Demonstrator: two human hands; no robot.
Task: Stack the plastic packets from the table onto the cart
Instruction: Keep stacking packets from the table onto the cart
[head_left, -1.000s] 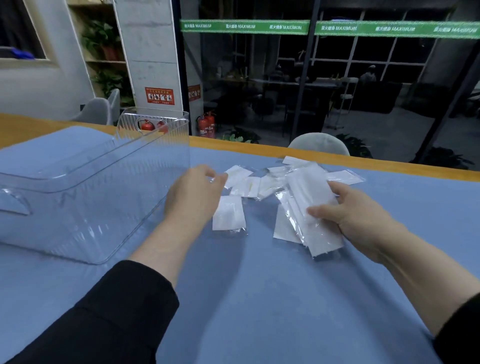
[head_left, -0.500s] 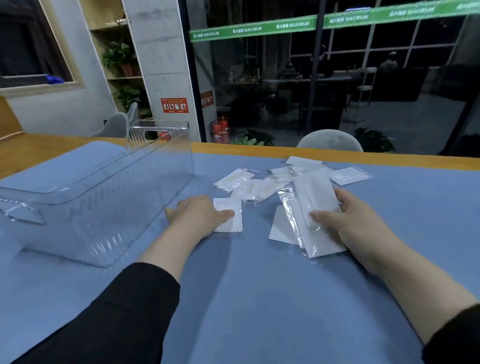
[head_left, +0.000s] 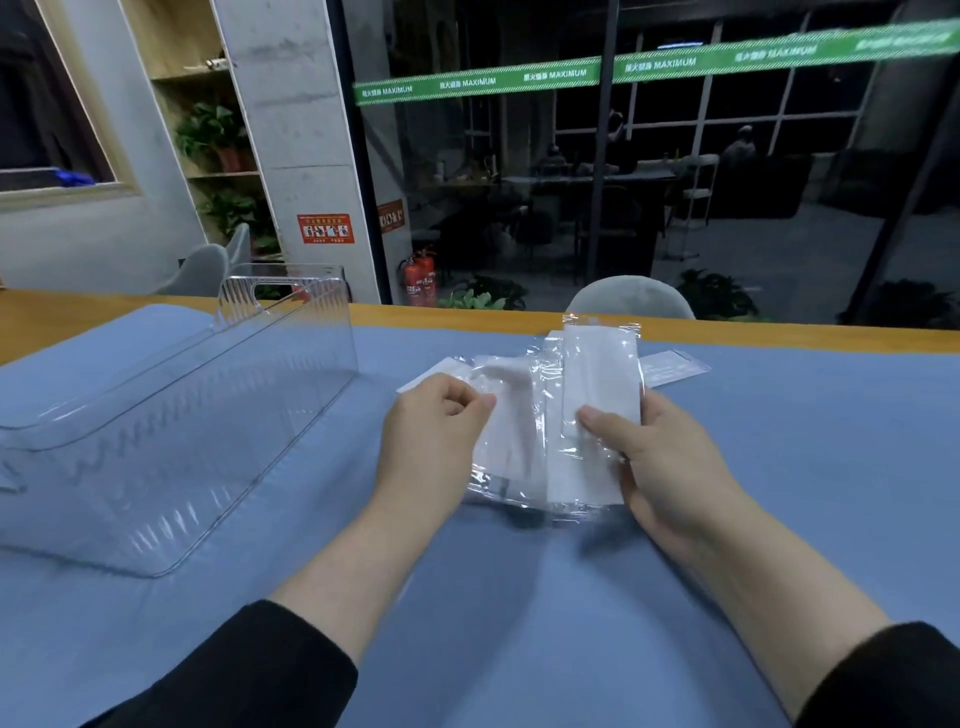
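Observation:
My right hand (head_left: 670, 462) grips a bundle of clear plastic packets with white contents (head_left: 597, 384), lifted upright off the blue table cover (head_left: 519, 597), thumb pressed on the front. My left hand (head_left: 436, 431) pinches another white packet (head_left: 506, 436) and holds it against the left side of that bundle. More packets (head_left: 672, 364) lie flat on the cover behind the bundle, partly hidden by it. A clear plastic bin (head_left: 171, 415) stands to the left of my left hand.
The wooden table edge (head_left: 467, 314) runs along the far side. A grey chair back (head_left: 628, 296) sits just beyond it, with a glass wall and fire extinguishers (head_left: 420, 278) behind. Another grey chair (head_left: 202, 270) stands at far left.
My left hand picked a packet up off the table and brought it to the bundle. My right hand raised the bundle upright. The view tilted upward.

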